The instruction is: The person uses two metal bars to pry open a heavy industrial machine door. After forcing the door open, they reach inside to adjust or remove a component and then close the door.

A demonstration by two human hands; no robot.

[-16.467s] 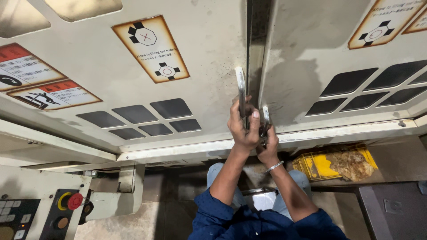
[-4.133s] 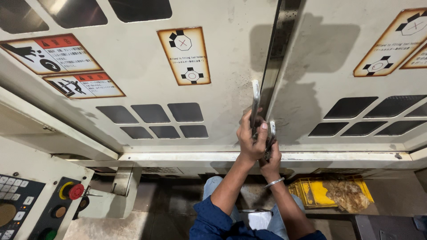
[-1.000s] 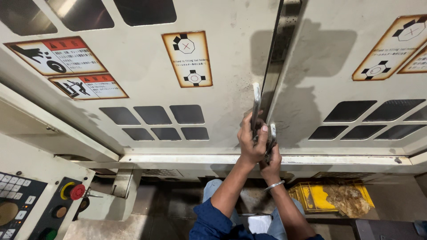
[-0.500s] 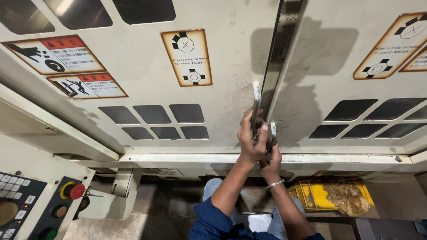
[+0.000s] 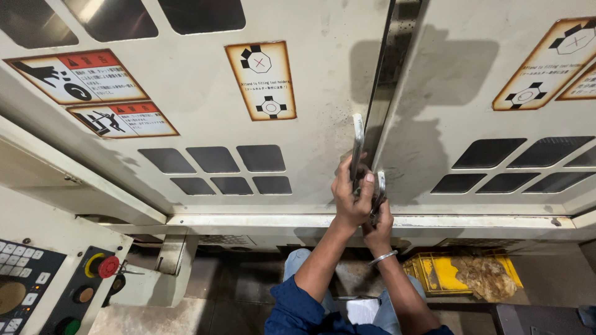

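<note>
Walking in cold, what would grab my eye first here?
Probably the left hand and right hand gripping two metal door handles at the centre seam of big cream machine doors. Next, the orange-bordered warning stickers on the panels, and the red knob on the control panel at lower left.

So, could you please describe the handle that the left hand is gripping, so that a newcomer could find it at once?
Start at the dark vertical seam where the two cream machine doors meet. Just left of that seam, low on the left door, stands a long upright metal bar handle, with the left hand wrapped round its lower part. It reaches higher than the shorter handle beside it, which the right hand grips.
</note>
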